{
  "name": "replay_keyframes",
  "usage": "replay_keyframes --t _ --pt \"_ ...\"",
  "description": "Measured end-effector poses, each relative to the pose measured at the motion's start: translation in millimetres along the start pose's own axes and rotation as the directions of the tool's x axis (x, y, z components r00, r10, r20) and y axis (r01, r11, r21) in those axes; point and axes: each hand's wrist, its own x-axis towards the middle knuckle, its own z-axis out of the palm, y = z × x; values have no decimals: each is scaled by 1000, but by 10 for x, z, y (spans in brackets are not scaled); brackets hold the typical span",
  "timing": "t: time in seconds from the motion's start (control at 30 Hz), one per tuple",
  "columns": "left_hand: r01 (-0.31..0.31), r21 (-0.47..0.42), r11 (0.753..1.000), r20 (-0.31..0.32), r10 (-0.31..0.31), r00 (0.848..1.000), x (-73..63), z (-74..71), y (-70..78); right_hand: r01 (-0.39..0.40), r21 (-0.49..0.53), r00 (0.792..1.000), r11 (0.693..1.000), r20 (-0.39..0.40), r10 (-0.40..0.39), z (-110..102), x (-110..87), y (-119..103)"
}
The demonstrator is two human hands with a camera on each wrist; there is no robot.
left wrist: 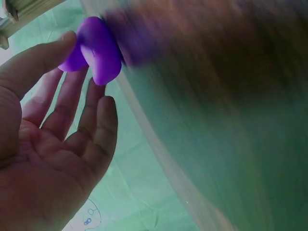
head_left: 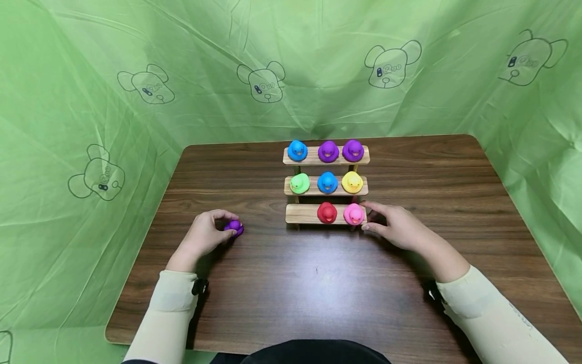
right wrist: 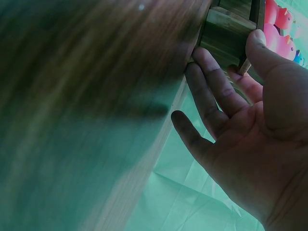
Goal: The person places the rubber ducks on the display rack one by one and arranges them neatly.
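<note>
At the left of the table, my left hand [head_left: 205,236] pinches a purple rubber duck [head_left: 234,228] between thumb and fingers. The left wrist view shows this duck [left wrist: 101,48] tilted at the fingertips, close to the tabletop. A three-tier wooden display stand [head_left: 301,214] stands beyond the middle. My right hand [head_left: 400,227] grips the right end of its lowest tier, thumb at the front and index finger behind. In the right wrist view the other fingers [right wrist: 207,96] extend beneath. Beside that grip sits a pink duck [head_left: 354,215], with a red duck [head_left: 327,213] to its left.
The middle tier bears a green duck [head_left: 300,183], a blue duck [head_left: 328,182] and a yellow duck [head_left: 352,182]. On the top tier are another blue duck [head_left: 297,150] and two purple ducks [head_left: 328,151]. A green sheet [head_left: 318,76] surrounds the wooden table [head_left: 254,288].
</note>
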Motion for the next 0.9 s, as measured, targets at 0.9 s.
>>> replay_keyframes --t 0.9 --pt "39 89 995 -89 -31 996 53 67 18 22 2 999 1000 -23 -22 3 -9 4"
